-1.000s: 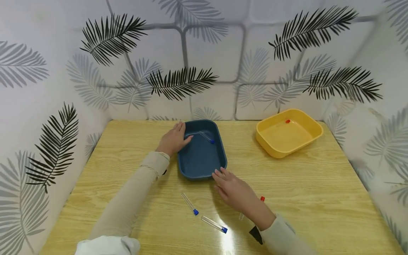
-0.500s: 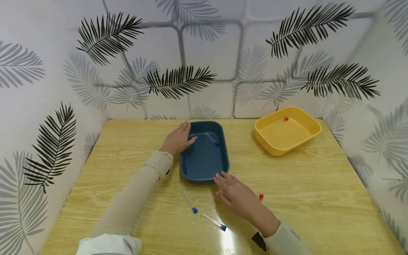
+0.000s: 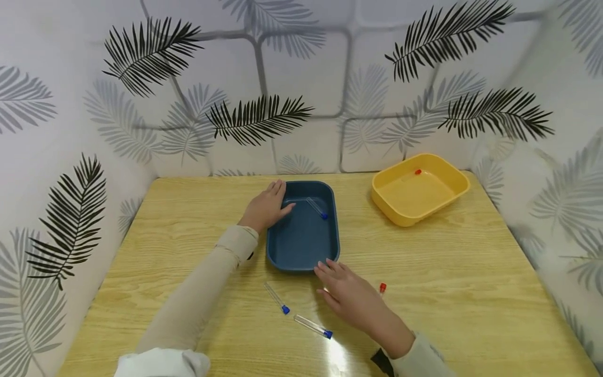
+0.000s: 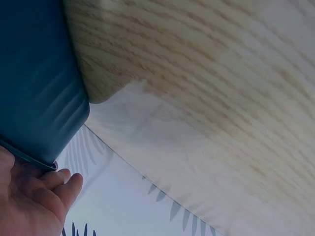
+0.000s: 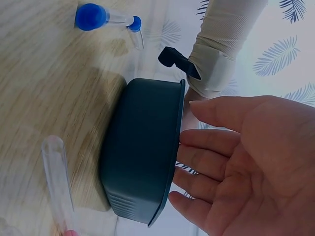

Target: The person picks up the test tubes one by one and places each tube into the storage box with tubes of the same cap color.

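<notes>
A dark blue tray lies on the wooden table, with a blue-capped clear tube inside. My left hand rests on its left rim near the far corner, thumb reaching over the inside. The left wrist view shows finger ends at the rim. My right hand touches the near right corner with nearly straight fingers; its palm shows bare in the right wrist view. Two blue-capped tubes, one left and one right, lie in front of the tray.
A yellow tray stands at the back right, with a red-capped tube in it. Another red cap shows beside my right hand, its tube mostly hidden. A leaf-patterned wall borders the table's far edge.
The blue tray has slid slightly right and nearer across the table, with both hands staying on its rim. The head view has shifted a little.
</notes>
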Demonstrator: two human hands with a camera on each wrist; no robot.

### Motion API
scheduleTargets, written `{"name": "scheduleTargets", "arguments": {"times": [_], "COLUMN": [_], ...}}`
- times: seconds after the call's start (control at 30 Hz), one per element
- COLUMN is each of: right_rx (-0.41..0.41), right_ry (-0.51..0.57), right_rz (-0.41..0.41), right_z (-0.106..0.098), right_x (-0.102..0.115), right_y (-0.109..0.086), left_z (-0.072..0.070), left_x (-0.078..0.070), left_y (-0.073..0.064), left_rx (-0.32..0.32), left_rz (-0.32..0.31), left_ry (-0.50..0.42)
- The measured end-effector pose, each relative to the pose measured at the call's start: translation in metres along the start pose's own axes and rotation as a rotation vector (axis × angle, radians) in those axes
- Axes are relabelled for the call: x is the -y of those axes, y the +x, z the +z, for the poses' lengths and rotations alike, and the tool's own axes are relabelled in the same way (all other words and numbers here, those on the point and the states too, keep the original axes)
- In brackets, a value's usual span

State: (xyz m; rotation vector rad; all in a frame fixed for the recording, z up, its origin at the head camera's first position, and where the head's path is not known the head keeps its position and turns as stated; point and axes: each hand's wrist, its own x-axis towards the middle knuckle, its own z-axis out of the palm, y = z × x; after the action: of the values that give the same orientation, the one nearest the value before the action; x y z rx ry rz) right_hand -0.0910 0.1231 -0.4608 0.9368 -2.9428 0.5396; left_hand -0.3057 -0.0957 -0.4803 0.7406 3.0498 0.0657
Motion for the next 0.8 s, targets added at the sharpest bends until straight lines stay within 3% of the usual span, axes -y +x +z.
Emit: {"name": "scheduleTargets", "arguments": {"times": [0.4,0.8], "right_rx": [-0.002,-0.028], "right_ry": [0.036,0.072], "right_rz": [0.006,-0.020], "right_z": [0.0038,0.0025], "right_x": [-0.0022,-0.0047], "right_y": [-0.0061,-0.0101], "left_z": [0.0016,-0.0002], "left_x": [-0.0036,-0.0049], "left_y": [-0.0042,-0.0093], "left_rx": [0.005,-0.037], "left_rz": [-0.011,-0.011], "left_ry": [-0.053,-0.049]}}
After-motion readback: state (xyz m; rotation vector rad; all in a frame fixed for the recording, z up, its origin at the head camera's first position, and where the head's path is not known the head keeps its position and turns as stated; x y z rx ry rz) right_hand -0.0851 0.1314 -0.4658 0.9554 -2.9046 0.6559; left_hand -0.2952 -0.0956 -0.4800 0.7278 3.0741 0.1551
